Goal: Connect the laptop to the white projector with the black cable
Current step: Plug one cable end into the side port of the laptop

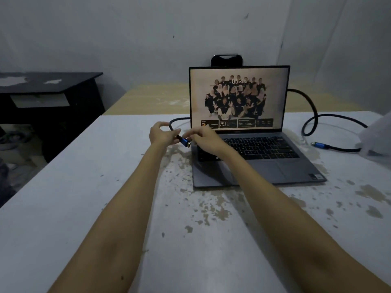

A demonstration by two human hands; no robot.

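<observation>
The black braided cable [313, 106] runs from behind the open laptop's screen on the right, loops on the bench and ends in a blue metal plug [318, 144] lying loose near the right edge, just beside a blurred white shape [378, 134] that is cut off by the frame — too unclear to say whether it is the projector. The cable's other stretch comes out from behind the screen on the left, curves down and ends in a second blue metal plug [184, 142], held just off the left rear corner of the grey laptop [260, 161], close to its side edge but not seen seated in any port.

The left hand [161, 135] has its grip closed around the cable right behind this plug, thumb and fingers wrapped on the black sleeve. The right hand [206, 138] reaches across the keyboard, its fingertips pinching the plug's front end; so both grips are grasping the same connector.

The laptop stands open on the white, paint-worn bench [84, 187], its screen lit with a group photograph and a clock. A dark phone-like object [226, 60] shows above the lid's top edge. To the far left, apart from the bench, stands a black side table [48, 85] against the pale wall.
</observation>
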